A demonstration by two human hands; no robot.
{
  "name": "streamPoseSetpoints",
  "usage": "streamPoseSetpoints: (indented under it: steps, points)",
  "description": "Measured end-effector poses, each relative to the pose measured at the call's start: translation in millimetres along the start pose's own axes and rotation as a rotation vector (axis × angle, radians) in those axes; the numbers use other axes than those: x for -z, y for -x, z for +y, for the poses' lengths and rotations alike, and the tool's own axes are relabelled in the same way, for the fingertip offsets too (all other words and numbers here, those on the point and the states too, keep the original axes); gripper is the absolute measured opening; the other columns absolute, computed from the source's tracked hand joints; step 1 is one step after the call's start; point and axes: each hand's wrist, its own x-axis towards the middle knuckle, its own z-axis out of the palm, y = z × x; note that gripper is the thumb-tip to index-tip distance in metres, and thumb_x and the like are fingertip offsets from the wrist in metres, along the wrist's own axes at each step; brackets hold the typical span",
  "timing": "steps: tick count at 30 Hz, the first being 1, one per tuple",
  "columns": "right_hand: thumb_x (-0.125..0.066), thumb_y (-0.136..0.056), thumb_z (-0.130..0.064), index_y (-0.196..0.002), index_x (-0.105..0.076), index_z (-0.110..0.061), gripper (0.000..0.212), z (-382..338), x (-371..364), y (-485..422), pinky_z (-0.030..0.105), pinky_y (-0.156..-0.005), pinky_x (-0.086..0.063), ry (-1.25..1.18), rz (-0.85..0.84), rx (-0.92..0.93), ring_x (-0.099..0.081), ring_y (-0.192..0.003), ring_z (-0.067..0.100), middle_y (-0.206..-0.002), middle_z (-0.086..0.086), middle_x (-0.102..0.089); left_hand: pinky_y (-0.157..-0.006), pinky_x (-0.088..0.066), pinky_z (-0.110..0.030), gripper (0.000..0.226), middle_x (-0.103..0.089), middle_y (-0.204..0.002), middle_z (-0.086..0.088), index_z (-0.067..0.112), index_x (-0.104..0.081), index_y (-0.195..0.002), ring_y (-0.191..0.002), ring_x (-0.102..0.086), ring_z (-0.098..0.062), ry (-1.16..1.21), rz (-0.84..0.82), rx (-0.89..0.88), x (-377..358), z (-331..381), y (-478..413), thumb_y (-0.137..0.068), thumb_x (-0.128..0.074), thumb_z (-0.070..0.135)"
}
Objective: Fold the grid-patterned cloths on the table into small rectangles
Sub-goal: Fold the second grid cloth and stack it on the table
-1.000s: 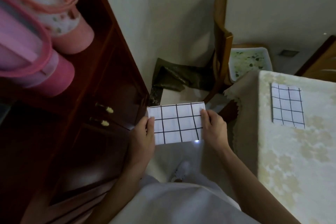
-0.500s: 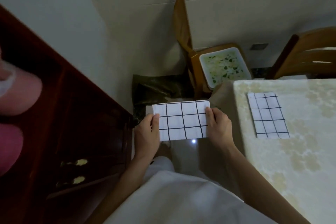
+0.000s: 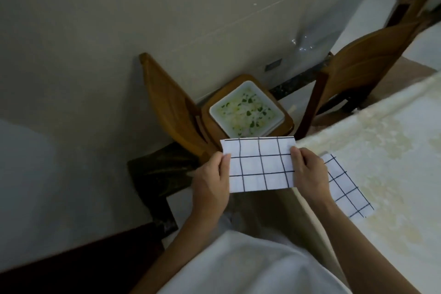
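Observation:
A white cloth with a black grid (image 3: 260,164), folded into a small rectangle, is held in the air in front of me, just left of the table corner. My left hand (image 3: 211,181) pinches its left edge and my right hand (image 3: 307,174) pinches its right edge, thumbs on top. A second folded grid cloth (image 3: 346,186) lies flat on the table (image 3: 381,150) near its left edge, partly hidden behind my right hand and wrist.
The table wears a cream floral tablecloth. A wooden chair (image 3: 171,107) by the wall carries a white square dish of food (image 3: 247,111) on its seat. A second wooden chair (image 3: 358,67) stands at the table's far side. A dark wooden cabinet edge (image 3: 78,267) is at lower left.
My view has swung right and away from the cabinet; the pink items left the frame. Both hands still hold the folded cloth, now closer to the table corner and the lying cloth.

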Motion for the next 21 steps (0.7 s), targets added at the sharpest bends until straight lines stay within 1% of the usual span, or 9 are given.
streamPoseSetpoints:
  steps: [2, 5, 7, 10, 12, 15, 16, 18, 21]
  points:
    - [-0.045, -0.105, -0.036, -0.075, -0.06, -0.014, 0.039, 0.9, 4.7, -11.9, 0.033, -0.058, -0.038, -0.022, 0.067, -0.062, -0.053, -0.065, 0.016, -0.068, 0.0, -0.058, -0.047, -0.042, -0.022, 0.034, -0.056, -0.066, 0.011, 0.024, -0.052, -0.08, -0.059, -0.056, -0.003, -0.044, -0.074, -0.063, -9.9, 8.1, -30.4, -0.103, -0.038, 0.044]
    - [-0.043, -0.105, -0.038, -0.074, -0.057, -0.012, 0.043, 10.1, 14.8, -23.4, 0.035, -0.056, -0.036, -0.032, 0.194, -0.138, -0.051, -0.062, 0.017, -0.065, 0.001, -0.055, -0.048, -0.04, -0.01, 0.023, -0.055, -0.069, 0.017, 0.024, -0.053, -0.083, -0.061, -0.057, 0.006, 0.004, -0.187, -0.17, -27.6, 27.8, -64.2, -0.103, -0.045, 0.032]
    - [-0.043, -0.105, -0.039, -0.073, -0.056, -0.007, 0.046, 15.4, 25.7, -28.3, 0.037, -0.057, -0.035, -0.05, 0.276, -0.204, -0.05, -0.061, 0.019, -0.063, 0.003, -0.054, -0.047, -0.042, -0.014, 0.023, -0.058, -0.069, 0.014, 0.024, -0.053, -0.081, -0.061, -0.058, 0.0, 0.037, -0.268, -0.214, -43.9, 39.9, -82.3, -0.102, -0.046, 0.03]
    - [-0.045, -0.104, -0.036, -0.07, -0.051, -0.004, 0.047, 23.8, 45.7, -26.1, 0.034, -0.056, -0.032, -0.073, 0.382, -0.286, -0.044, -0.057, 0.017, -0.06, 0.005, -0.051, -0.049, -0.04, -0.022, 0.029, -0.053, -0.063, 0.007, 0.021, -0.053, -0.076, -0.059, -0.054, -0.011, 0.07, -0.411, -0.256, -71.0, 53.4, -99.9, -0.102, -0.047, 0.031]
    - [-0.046, -0.104, -0.034, -0.071, -0.051, -0.004, 0.045, 33.6, 59.8, -19.2, 0.034, -0.056, -0.033, -0.091, 0.441, -0.344, -0.043, -0.058, 0.016, -0.062, 0.007, -0.052, -0.05, -0.038, -0.022, 0.031, -0.05, -0.061, 0.006, 0.021, -0.051, -0.072, -0.058, -0.051, -0.011, 0.067, -0.5, -0.284, -90.6, 65.6, -104.7, -0.102, -0.048, 0.03]
    - [-0.047, -0.104, -0.033, -0.072, -0.049, -0.008, 0.041, 56.5, 75.4, -6.7, 0.032, -0.057, -0.033, -0.134, 0.524, -0.431, -0.043, -0.059, 0.014, -0.063, 0.003, -0.051, -0.051, -0.033, -0.021, 0.038, -0.042, -0.056, 0.007, 0.028, -0.045, -0.064, -0.055, -0.044, -0.008, 0.113, -0.672, -0.24, -119.9, 87.8, -105.7, -0.101, -0.052, 0.026]
    - [-0.046, -0.104, -0.033, -0.072, -0.049, -0.008, 0.04, 65.9, 80.1, -1.3, 0.029, -0.057, -0.033, -0.149, 0.548, -0.462, -0.044, -0.059, 0.014, -0.063, 0.003, -0.051, -0.051, -0.032, -0.022, 0.039, -0.044, -0.056, 0.004, 0.026, -0.046, -0.063, -0.055, -0.044, -0.01, 0.124, -0.738, -0.222, -130.8, 94.2, -104.5, -0.101, -0.052, 0.026]
    - [-0.046, -0.104, -0.033, -0.073, -0.048, -0.01, 0.039, 80.5, 87.5, 9.4, 0.023, -0.056, -0.033, -0.153, 0.575, -0.499, -0.045, -0.06, 0.013, -0.064, 0.003, -0.052, -0.053, -0.034, -0.031, 0.038, -0.05, -0.061, -0.01, 0.012, -0.052, -0.067, -0.055, -0.046, -0.016, 0.102, -0.853, -0.206, -149.0, 103.5, -102.2, -0.101, -0.051, 0.028]
    - [-0.044, -0.105, -0.029, -0.07, -0.042, -0.014, 0.038, 98.2, 98.6, 26.5, 0.019, -0.057, -0.033, -0.123, 0.601, -0.535, -0.043, -0.059, 0.011, -0.062, 0.001, -0.047, -0.055, -0.032, -0.03, 0.04, -0.046, -0.061, -0.005, 0.004, -0.053, -0.073, -0.055, -0.043, -0.012, 0.042, -0.951, -0.179, -173.7, 116.3, -92.4, -0.101, -0.052, 0.031]
